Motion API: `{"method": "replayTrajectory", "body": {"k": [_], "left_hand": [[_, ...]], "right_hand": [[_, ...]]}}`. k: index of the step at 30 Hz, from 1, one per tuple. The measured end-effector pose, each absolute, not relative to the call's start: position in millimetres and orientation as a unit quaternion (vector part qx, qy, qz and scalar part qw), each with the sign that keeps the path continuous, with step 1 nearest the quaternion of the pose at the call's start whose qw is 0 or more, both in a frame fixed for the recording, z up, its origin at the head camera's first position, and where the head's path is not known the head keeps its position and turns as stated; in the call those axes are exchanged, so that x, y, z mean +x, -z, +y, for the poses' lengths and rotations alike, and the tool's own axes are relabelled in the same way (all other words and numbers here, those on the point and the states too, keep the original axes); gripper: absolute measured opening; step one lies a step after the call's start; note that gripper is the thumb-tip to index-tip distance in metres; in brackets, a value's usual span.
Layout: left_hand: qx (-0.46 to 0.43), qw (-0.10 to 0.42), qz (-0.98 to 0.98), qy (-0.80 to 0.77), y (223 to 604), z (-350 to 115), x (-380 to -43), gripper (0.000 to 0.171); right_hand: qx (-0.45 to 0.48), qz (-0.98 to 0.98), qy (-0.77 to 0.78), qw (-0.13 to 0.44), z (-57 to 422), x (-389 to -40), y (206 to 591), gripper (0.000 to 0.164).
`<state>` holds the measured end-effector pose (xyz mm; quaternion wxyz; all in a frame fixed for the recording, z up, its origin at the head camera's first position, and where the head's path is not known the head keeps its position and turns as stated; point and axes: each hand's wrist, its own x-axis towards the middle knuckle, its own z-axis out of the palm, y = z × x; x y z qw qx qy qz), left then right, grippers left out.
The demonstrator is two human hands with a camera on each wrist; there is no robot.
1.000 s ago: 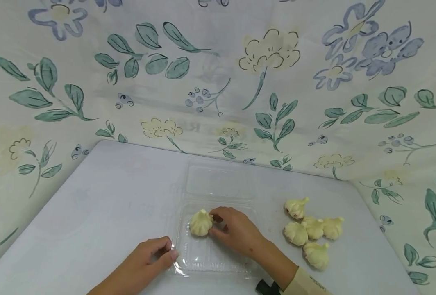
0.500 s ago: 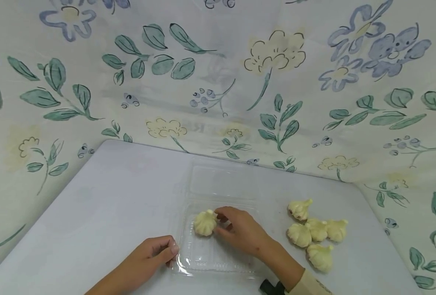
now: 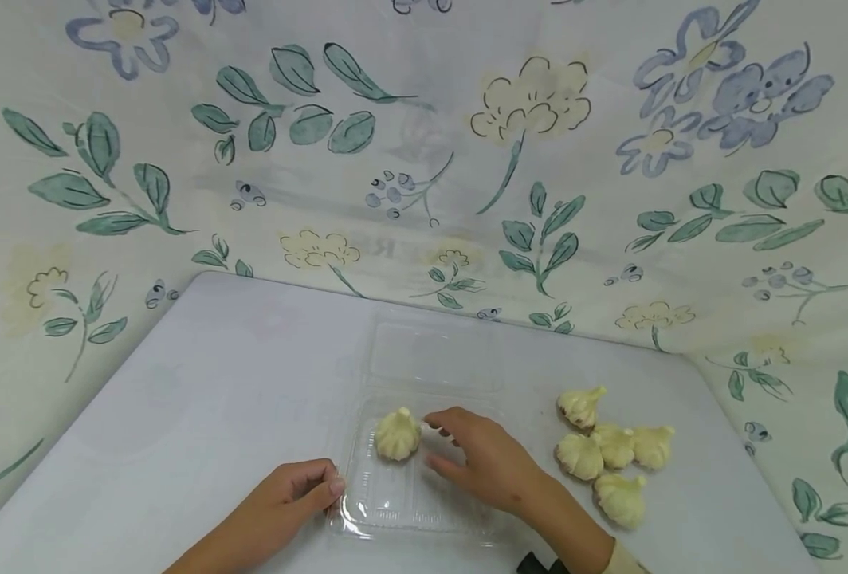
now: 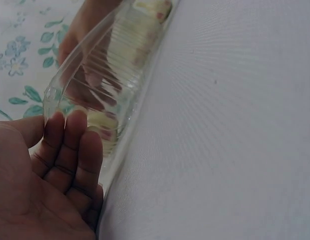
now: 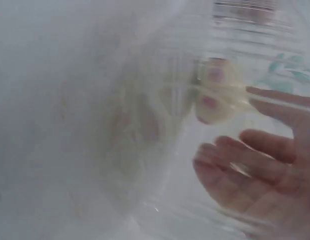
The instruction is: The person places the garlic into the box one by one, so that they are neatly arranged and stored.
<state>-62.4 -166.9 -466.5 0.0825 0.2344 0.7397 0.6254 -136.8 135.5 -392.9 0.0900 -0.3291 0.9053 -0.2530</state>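
A garlic bulb [image 3: 398, 435] stands in the left part of a clear plastic clamshell box [image 3: 395, 510], its stem pointing up. At the box's left front rim, my left hand [image 3: 288, 502] pinches the edge between thumb and fingers, as the left wrist view also shows with the hand [image 4: 64, 155] against the ribbed wall. Just right of the bulb, my right hand [image 3: 488, 458] hovers over the box with fingers spread apart and nothing between them. The right wrist view shows the bulb [image 5: 215, 102] apart from the palm, though much of that view is hazy.
Several more garlic bulbs [image 3: 616, 446] lie in a cluster on the white table [image 3: 237, 383], right of the box. The box's lid [image 3: 434, 355] lies folded back behind it. A flower-patterned cloth [image 3: 424, 183] rises behind the table's far edge.
My right hand has let go of the garlic bulb and drawn away to the right, its fingers opening. The bulb stays in the box, and my left hand keeps its hold on the rim.
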Motion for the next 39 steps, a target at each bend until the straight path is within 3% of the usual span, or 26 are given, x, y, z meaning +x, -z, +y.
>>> {"method": "replayTrajectory", "body": {"k": [16,31,39], "left_hand": [[0.215,0.092,0.754,-0.614,462.3,-167.5,-61.7,0.021],[0.229,0.073,0.752,-0.614,464.9,-167.2,-61.7,0.022],[0.23,0.072,0.748,-0.619,466.5,-167.4,-62.0,0.021]], "right_hand": [[-0.299,0.931,0.209,0.008,171.0,-116.5,353.9,0.045],[-0.211,0.961,0.176,-0.028,230.7,-93.7,336.1,0.048],[-0.151,0.98,0.118,0.05,273.5,-98.0,342.7,0.06]]}}
